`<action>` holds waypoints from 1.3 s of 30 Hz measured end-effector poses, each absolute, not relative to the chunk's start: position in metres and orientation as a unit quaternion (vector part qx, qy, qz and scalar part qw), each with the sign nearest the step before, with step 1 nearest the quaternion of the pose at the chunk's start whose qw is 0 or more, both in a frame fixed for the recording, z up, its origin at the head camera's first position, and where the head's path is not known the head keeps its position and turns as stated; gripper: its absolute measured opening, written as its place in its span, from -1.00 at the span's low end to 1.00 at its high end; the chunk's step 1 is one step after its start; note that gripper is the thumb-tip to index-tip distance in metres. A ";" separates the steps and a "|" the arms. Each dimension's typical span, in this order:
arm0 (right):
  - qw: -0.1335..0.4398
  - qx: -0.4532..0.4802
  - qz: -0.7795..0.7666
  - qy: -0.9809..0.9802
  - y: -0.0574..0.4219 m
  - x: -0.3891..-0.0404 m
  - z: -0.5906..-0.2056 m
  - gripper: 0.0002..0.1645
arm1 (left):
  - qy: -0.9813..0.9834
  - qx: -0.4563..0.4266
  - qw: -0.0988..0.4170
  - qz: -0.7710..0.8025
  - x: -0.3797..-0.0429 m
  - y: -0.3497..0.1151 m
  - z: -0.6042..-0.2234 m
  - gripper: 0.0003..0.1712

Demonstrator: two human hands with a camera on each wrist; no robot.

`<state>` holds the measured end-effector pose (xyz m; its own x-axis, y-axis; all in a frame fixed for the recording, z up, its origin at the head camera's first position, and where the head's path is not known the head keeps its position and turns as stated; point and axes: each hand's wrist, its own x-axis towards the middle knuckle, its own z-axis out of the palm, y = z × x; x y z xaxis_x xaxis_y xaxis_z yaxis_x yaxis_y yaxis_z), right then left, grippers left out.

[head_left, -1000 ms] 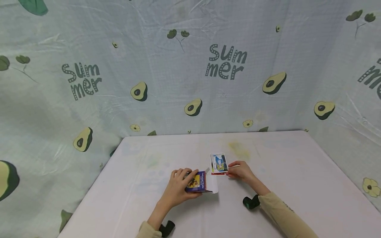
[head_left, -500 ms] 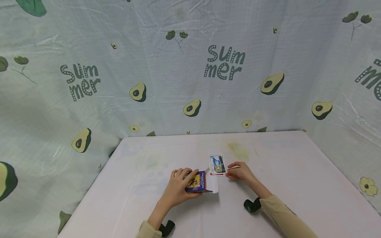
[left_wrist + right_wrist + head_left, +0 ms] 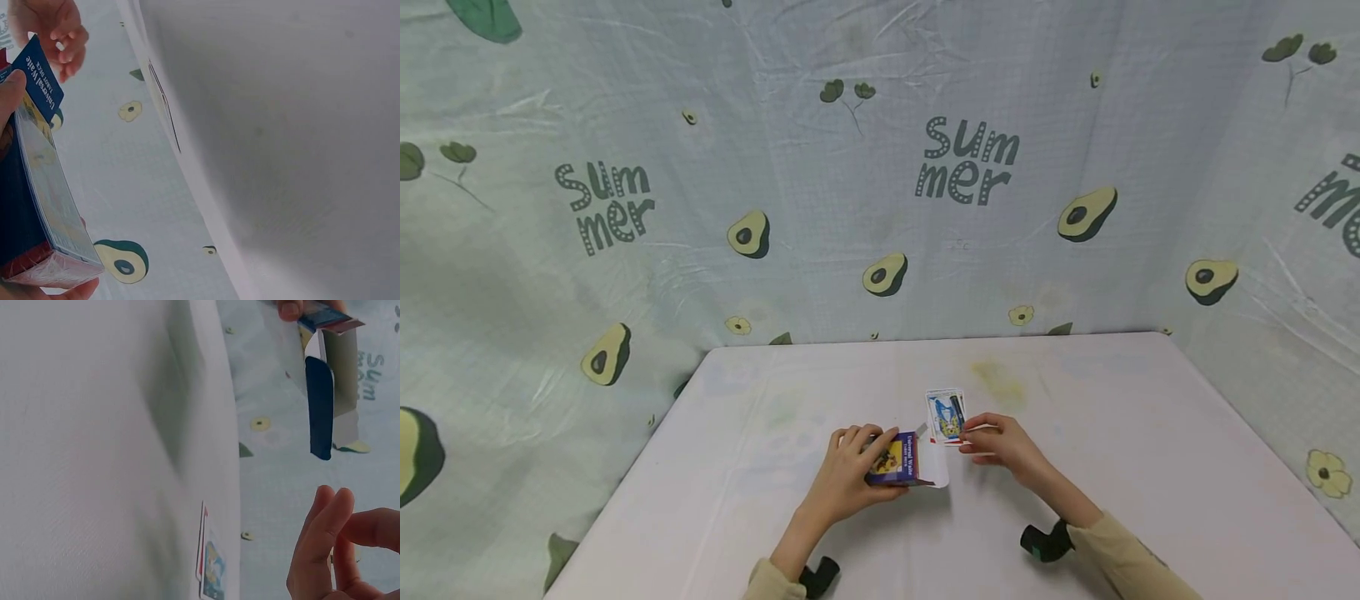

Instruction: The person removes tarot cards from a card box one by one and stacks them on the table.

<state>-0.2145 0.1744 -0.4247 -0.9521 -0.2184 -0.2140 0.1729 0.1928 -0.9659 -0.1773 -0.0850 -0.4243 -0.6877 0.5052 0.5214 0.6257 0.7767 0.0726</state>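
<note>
My left hand (image 3: 844,475) grips a purple and yellow tarot deck box (image 3: 891,461), lying on its side with its end flap folded out to the right. Thumb and fingers hold opposite sides of the box (image 3: 19,187) in the left wrist view, where a clear wrap shows along it. Just behind the flap lies a small pile of illustrated cards (image 3: 944,414), the top one mostly blue. Beside the pile's near right edge hovers my right hand (image 3: 1011,450), fingers loosely bent. From the right wrist view, nothing shows between the right hand's fingers (image 3: 312,556); the box opening looks hollow.
A white cloth-covered table (image 3: 775,392) bears everything. Behind and at the sides hangs a pale sheet (image 3: 812,167) printed with avocados and lettering. A black wrist device (image 3: 1047,542) sits at the right cuff, another device (image 3: 820,577) at the left.
The right hand has moved slightly left and toward the person, its fingers spreading a little beside the card pile. The left hand and the box stay in place.
</note>
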 end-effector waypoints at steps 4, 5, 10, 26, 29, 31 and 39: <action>0.148 -0.025 -0.631 0.761 0.173 -0.207 -0.419 -0.58 | -0.911 -0.309 0.245 -0.117 -0.178 -0.085 -0.425 -0.10; 0.147 -0.031 -0.630 0.762 0.173 -0.205 -0.418 -0.57 | -0.911 -0.310 0.246 -0.117 -0.178 -0.085 -0.426 -0.10; 0.145 -0.049 -0.624 0.766 0.172 -0.198 -0.414 -0.57 | -0.908 -0.315 0.251 -0.117 -0.177 -0.085 -0.426 -0.09; 0.176 -0.102 -0.635 0.745 0.164 -0.185 -0.403 -0.57 | -0.911 -0.314 0.241 -0.113 -0.176 -0.084 -0.423 -0.09; 0.181 -0.109 -0.638 0.740 0.162 -0.185 -0.403 -0.54 | -0.911 -0.315 0.239 -0.118 -0.176 -0.084 -0.423 -0.09; 0.185 -0.114 -0.640 0.737 0.161 -0.184 -0.404 -0.53 | -0.911 -0.316 0.237 -0.122 -0.176 -0.083 -0.422 -0.09; 0.201 -0.127 -0.640 0.731 0.155 -0.185 -0.406 -0.52 | -0.910 -0.319 0.235 -0.120 -0.176 -0.081 -0.421 -0.10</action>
